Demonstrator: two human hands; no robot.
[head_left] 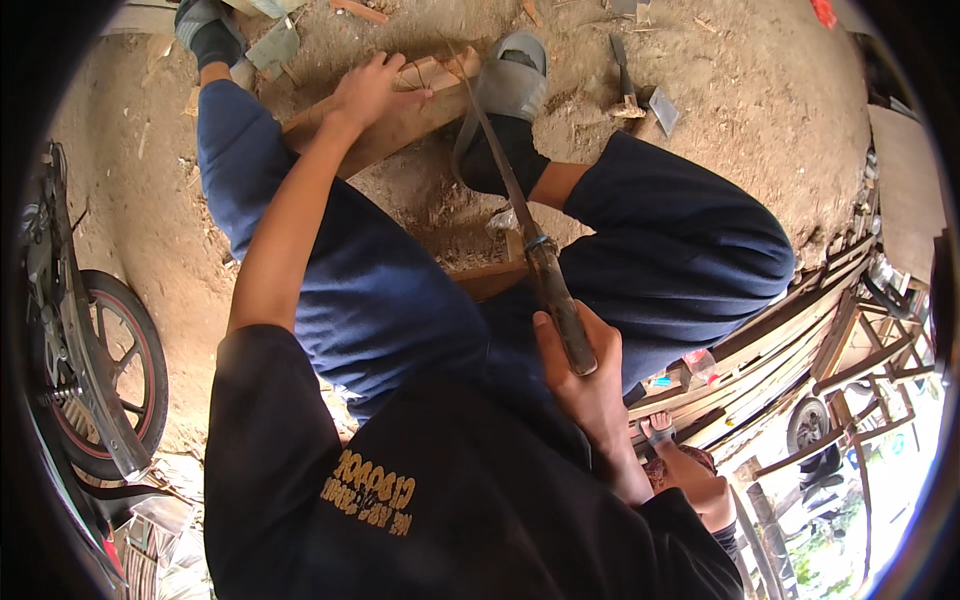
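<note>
A wooden beam [405, 140] lies across the ground between my feet, its right end against my right sandal [513, 85]. My left hand [365, 97] grips the beam from above, fingers over its far edge and thumb stretched along the top. My right hand [585, 365] is closed round the straight dark handle of a long narrow-bladed tool [510, 180]. Its thin blade, seen nearly edge-on, points away from me. The tip overlaps the beam's notched right end in view; whether they touch I cannot tell. A blue band circles the tool where blade meets handle.
A tool with a dark handle [620, 65] and a flat metal piece [663, 110] lie on the dirt ahead right. A motorcycle wheel [110, 370] stands at left. Long planks [770, 350] are stacked at right, near another person's leg [690, 480].
</note>
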